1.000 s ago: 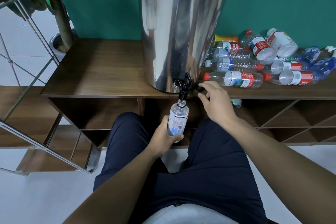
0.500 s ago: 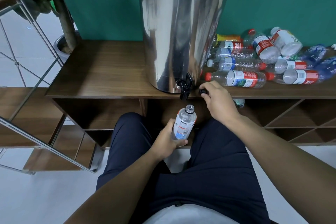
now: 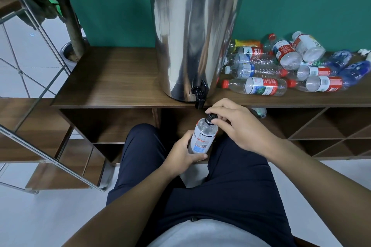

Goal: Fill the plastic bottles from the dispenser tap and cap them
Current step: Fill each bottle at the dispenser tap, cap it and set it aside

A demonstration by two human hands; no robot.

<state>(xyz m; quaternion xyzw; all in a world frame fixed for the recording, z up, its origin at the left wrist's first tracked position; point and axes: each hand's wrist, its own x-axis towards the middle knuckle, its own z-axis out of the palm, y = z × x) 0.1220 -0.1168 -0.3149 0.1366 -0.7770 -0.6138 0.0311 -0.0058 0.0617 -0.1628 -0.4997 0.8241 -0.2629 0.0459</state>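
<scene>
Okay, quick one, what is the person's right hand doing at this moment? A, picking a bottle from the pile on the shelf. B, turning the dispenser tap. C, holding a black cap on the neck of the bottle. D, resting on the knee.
C: the right hand pinches the black cap on top of the bottle, which the left hand holds below the tap.

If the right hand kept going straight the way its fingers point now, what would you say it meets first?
The right hand points left, its fingers already pinching the black cap on the bottle. Past that the way looks free, though depth is unclear.
</scene>
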